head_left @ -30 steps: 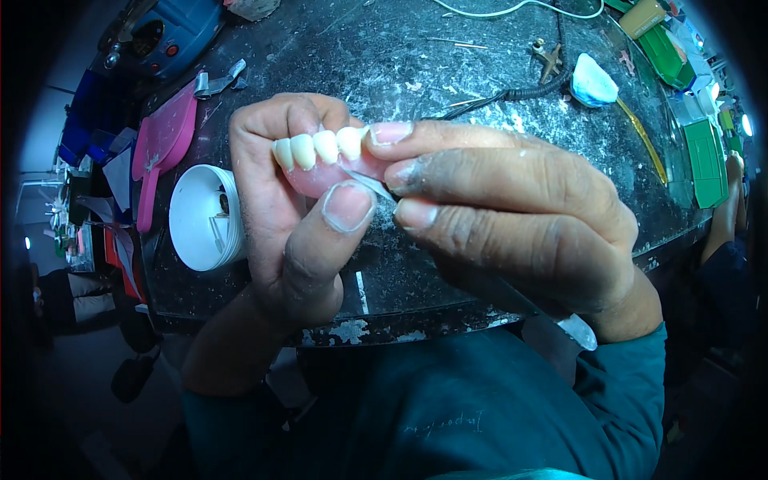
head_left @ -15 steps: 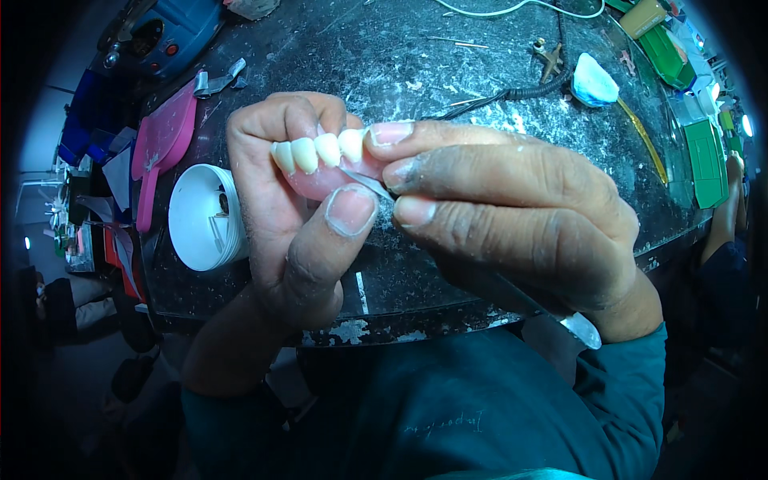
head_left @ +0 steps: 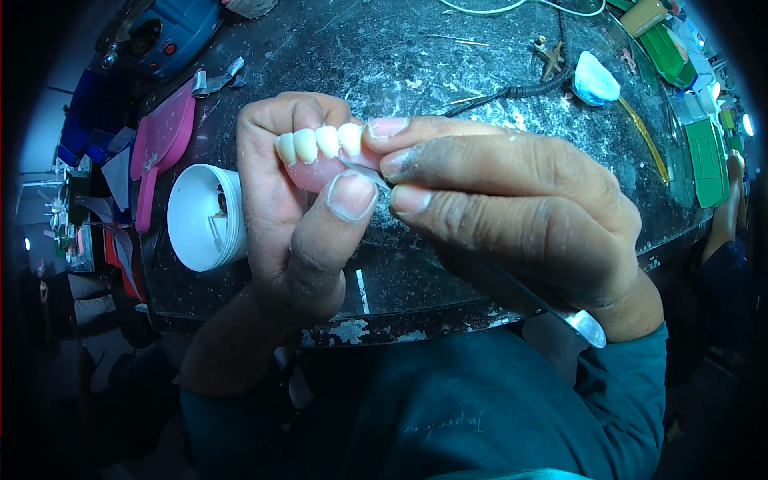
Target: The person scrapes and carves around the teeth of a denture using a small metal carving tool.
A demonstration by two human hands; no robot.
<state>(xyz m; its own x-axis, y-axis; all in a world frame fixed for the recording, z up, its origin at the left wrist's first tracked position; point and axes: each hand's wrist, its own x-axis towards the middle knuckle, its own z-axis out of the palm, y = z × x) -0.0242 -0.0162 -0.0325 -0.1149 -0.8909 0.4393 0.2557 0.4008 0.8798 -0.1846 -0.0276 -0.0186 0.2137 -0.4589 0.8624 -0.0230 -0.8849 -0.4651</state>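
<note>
Between the thumb and curled fingers of my left hand (head_left: 300, 216) is a denture (head_left: 314, 172) with a pink base and several cream-white teeth along its upper edge. My right hand (head_left: 520, 208) pinches a metal carving knife (head_left: 588, 329) with thumb and fingers. Its thin blade touches the pink base just under the teeth, close to my left thumb tip. The broad, spoon-like other end sticks out below my right palm, and the middle of the handle is partly hidden. A right fingertip rests against the tooth at the right end.
A white tub (head_left: 200, 228) with small items inside stands left of my hands, beside a pink dustpan (head_left: 164, 136). A blue machine (head_left: 164, 44) is at the far left. On the dusty black table (head_left: 384, 72) lie a white-blue lump (head_left: 594, 80), a black cord (head_left: 520, 93) and a yellow strip (head_left: 646, 144).
My left hand and the denture have shifted very slightly, with the denture tilted a little. The knife's blade stays at the base below the teeth, and its broad end has moved slightly right.
</note>
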